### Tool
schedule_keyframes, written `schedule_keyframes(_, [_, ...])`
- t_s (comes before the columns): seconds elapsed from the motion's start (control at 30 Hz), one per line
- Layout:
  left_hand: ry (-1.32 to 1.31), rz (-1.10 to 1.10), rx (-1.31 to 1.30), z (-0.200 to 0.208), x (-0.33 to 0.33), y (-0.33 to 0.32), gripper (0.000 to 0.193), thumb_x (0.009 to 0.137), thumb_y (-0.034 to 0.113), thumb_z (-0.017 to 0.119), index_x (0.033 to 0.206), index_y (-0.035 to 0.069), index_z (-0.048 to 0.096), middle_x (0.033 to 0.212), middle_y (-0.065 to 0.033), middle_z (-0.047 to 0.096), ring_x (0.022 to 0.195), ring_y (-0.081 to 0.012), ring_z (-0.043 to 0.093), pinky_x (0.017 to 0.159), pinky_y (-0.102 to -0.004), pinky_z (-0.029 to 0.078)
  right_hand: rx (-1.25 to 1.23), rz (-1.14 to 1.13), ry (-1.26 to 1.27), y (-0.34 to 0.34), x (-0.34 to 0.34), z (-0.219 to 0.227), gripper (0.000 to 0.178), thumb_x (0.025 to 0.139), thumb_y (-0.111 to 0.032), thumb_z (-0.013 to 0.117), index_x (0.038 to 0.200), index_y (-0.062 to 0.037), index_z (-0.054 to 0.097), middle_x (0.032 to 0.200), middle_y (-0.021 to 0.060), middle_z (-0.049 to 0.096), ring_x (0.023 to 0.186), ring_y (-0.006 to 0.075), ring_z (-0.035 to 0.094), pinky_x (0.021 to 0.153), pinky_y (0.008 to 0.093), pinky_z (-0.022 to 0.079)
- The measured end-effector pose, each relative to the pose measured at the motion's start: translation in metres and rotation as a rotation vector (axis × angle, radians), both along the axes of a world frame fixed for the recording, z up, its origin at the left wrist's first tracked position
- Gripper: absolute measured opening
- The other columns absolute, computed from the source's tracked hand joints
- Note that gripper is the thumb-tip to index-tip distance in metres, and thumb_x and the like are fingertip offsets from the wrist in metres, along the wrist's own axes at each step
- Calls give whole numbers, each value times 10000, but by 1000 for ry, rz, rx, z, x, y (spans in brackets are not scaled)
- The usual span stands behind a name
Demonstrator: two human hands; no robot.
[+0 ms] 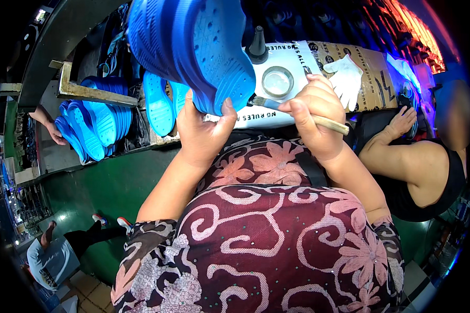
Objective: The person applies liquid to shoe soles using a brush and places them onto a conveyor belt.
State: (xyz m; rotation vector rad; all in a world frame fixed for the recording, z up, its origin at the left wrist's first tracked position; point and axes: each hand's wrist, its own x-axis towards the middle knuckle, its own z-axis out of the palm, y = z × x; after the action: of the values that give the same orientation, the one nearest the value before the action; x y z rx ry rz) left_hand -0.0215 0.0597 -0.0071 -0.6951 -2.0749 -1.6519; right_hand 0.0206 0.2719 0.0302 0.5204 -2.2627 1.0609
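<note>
My left hand grips the lower end of a thick stack of blue shoe soles, tilted up in front of me, thumb on the front sole and fingers behind. In my right hand is a flat brush with a wooden handle. Its dark bristles are at the lower right edge of the stack; whether they touch it I cannot tell. Just beyond the brush, a round glass dish holding something pale stands on white printed sheeting. A dark cone-shaped nozzle piece stands behind the dish.
More blue soles lie left of my hand, and further stacks sit beyond a metal bracket. A white glove rests on cardboard. A co-worker's arm reaches in at right, another person's hand at far left.
</note>
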Motion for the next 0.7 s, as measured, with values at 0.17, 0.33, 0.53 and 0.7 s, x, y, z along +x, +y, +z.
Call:
schedule_keyframes(0.17, [77,27,-40,-3,-1,2,371,733,-45,656,1065,-52,491,806,-105,649,675,-157,642,627,-256,502,14,33,36,-8,-2,2,216,814,-197,642,633,-79,638,573,24,551,578,209,526,802,371,413])
schedule_keyframes(0.33, [113,37,-33,-4,-3,1,377,731,-43,656,1068,-43,489,799,-108,649,667,-169,645,615,-262,501,55,48,-2,-6,2,1,214,823,-178,628,634,-78,637,572,29,550,575,215,519,804,372,413])
schedule_keyframes(0.53, [226,93,-248,-7,-4,-8,462,692,3,698,1104,-34,493,837,-127,654,669,-245,659,610,-301,511,-52,27,28,-6,-4,4,215,823,-144,624,623,-67,633,565,24,539,562,204,505,714,331,391])
schedule_keyframes(0.7, [295,31,-316,-1,-6,-9,469,684,45,729,1108,-14,539,1002,-164,641,889,-308,645,753,-355,494,25,24,104,-5,-6,-3,213,800,-141,645,601,-74,611,557,15,529,543,197,493,702,346,380])
